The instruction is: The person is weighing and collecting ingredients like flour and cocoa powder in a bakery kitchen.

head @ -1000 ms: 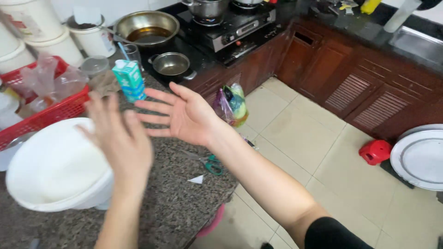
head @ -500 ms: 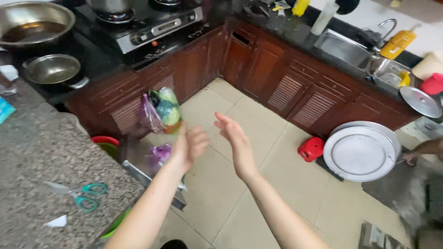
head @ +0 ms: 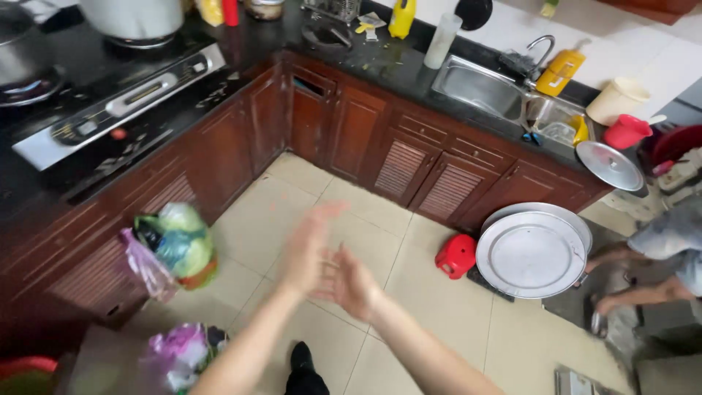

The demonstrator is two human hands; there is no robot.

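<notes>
Left hand [head: 311, 245] and right hand [head: 351, 281] are brushing together over the floor [head: 365, 219], fingers apart, holding nothing; best kept clear of the bags [head: 172, 245].

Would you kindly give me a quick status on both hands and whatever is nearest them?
Left hand and right hand open, empty, touching over the tiled floor. Nearest: bundle of plastic bags hanging on the cabinet. Nothing between.

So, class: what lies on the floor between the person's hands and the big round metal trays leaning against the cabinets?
In the head view, a small red stool stands on the tiled floor between the right hand and the trays; otherwise bare tiles.
</notes>
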